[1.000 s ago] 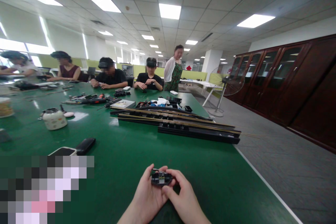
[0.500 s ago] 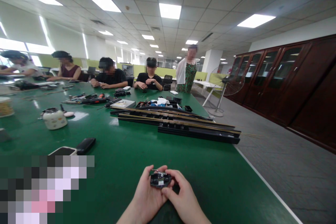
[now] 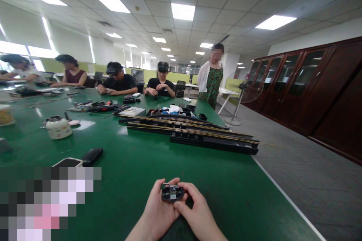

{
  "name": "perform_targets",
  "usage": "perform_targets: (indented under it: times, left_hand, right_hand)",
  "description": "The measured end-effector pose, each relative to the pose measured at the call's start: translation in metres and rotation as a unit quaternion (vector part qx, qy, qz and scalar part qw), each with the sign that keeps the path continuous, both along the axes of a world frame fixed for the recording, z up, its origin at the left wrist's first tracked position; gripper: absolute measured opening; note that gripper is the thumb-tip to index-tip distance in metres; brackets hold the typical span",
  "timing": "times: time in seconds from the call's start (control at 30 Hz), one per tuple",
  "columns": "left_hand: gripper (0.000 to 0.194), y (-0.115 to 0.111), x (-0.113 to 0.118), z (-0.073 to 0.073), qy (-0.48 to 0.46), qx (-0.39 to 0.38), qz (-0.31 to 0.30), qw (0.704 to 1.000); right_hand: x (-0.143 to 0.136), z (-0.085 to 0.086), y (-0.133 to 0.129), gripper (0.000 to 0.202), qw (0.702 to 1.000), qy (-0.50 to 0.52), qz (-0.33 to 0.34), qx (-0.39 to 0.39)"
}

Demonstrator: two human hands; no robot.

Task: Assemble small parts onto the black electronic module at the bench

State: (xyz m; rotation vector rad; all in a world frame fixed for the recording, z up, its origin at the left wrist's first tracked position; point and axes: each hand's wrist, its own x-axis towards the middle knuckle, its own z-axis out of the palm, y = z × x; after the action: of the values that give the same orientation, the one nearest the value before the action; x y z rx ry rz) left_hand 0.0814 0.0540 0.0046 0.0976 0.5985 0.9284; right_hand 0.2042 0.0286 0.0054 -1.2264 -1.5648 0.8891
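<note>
A small dark oval device (image 3: pixel 172 193) with its inside showing lies in my hands near the table's front edge. A small pale patch and some parts show within its black shell. My left hand (image 3: pixel 161 209) cradles it from below and the left, palm up. At its right end, the fingers and thumb of my right hand (image 3: pixel 195 205) grip it. The green table (image 3: pixel 135 173) spreads out beneath both hands.
Long black rails (image 3: pixel 215 145) with thin yellow rods lie across the table ahead. Left are a white jar (image 3: pixel 59 127), a phone (image 3: pixel 68 163) and a black case (image 3: pixel 92 156). Tools (image 3: pixel 98 107) lie farther back. Several people sit beyond; one person (image 3: pixel 210 77) stands near a fan (image 3: pixel 240 94).
The standing person has moved to the right, towards the fan. My hands and the device are almost unchanged.
</note>
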Motion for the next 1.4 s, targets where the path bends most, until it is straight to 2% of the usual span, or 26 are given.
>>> perform_targets:
  times: [0.27,0.6,0.8,0.97,1.13,1.4]
  left_hand:
    - [0.025,0.0002,0.0009,-0.0011,-0.006,-0.003,-0.002,1.000]
    - [0.026,-0.0004,0.0002,-0.0033,-0.013,0.014,-0.010,1.000]
    - [0.025,0.0002,0.0009,-0.0048,-0.027,0.019,-0.013,0.999]
    - [0.025,-0.0004,0.0022,-0.0012,-0.034,0.015,-0.005,0.999]
    - [0.026,-0.0015,0.0015,0.0026,-0.035,0.007,-0.004,0.999]
    - [0.028,-0.0012,0.0011,0.0009,-0.039,0.019,-0.011,0.999]
  right_hand:
    - [-0.0002,0.0009,-0.0002,0.036,1.000,-0.002,-0.003,0.001]
    - [0.0010,0.0001,0.0007,0.024,1.000,-0.011,-0.006,0.010]
    - [0.0003,-0.0010,0.0001,0.032,1.000,0.003,-0.013,0.006]
    - [0.0013,-0.0028,0.0004,0.036,0.999,0.002,-0.003,0.046]
    - [0.0020,-0.0051,0.0000,0.031,0.999,-0.029,0.000,0.017]
    - [0.0012,-0.0045,-0.0007,0.029,0.999,-0.039,0.002,0.000]
